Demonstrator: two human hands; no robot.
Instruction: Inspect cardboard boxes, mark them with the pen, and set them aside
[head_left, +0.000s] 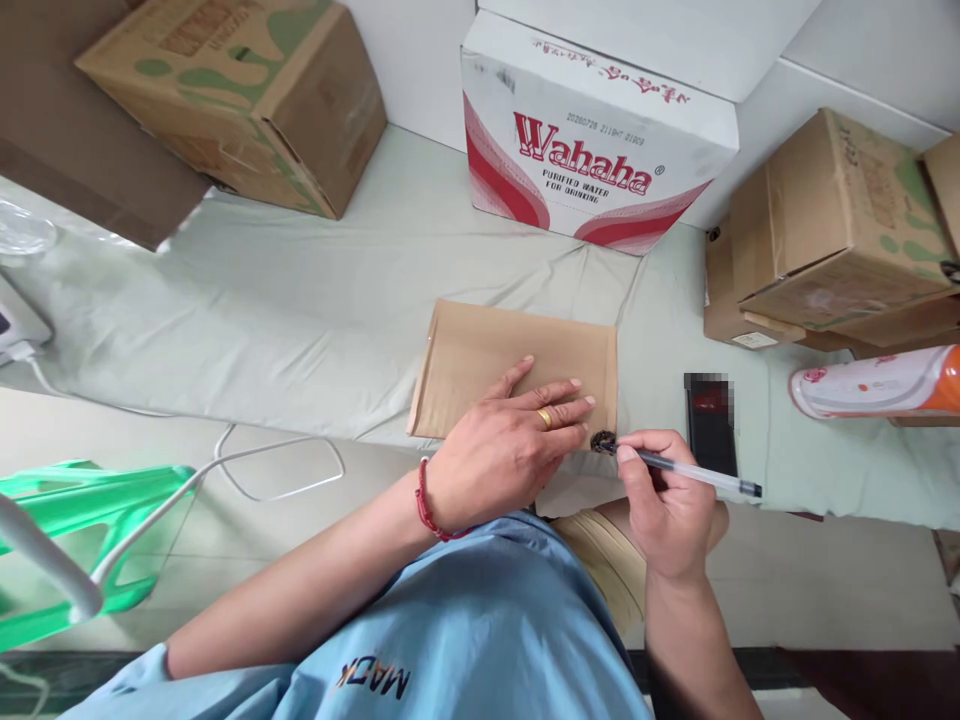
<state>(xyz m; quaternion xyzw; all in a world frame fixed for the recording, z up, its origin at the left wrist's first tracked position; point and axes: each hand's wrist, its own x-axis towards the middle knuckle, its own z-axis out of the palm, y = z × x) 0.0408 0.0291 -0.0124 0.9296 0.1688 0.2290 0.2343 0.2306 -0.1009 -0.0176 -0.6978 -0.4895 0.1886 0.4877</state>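
A brown paper envelope point(487, 355) lies flat on the pale green sheet point(315, 310) in front of me. My left hand point(510, 445) rests palm down on its near right part, fingers stretched out flat, a gold ring on one finger. My right hand point(664, 500) is closed on a clear pen point(697, 475). The pen's tip meets a small dark scribbled patch point(602, 441) at the envelope's near right corner.
A white and red Wahaha water carton point(592, 130) stands behind the envelope. Brown cartons sit at the back left point(240, 95) and at the right point(832, 230). A dark phone point(711, 425) and a white-orange tube point(877, 385) lie to the right. A white cable point(277, 470) and a green plastic stool point(82, 540) are at the left.
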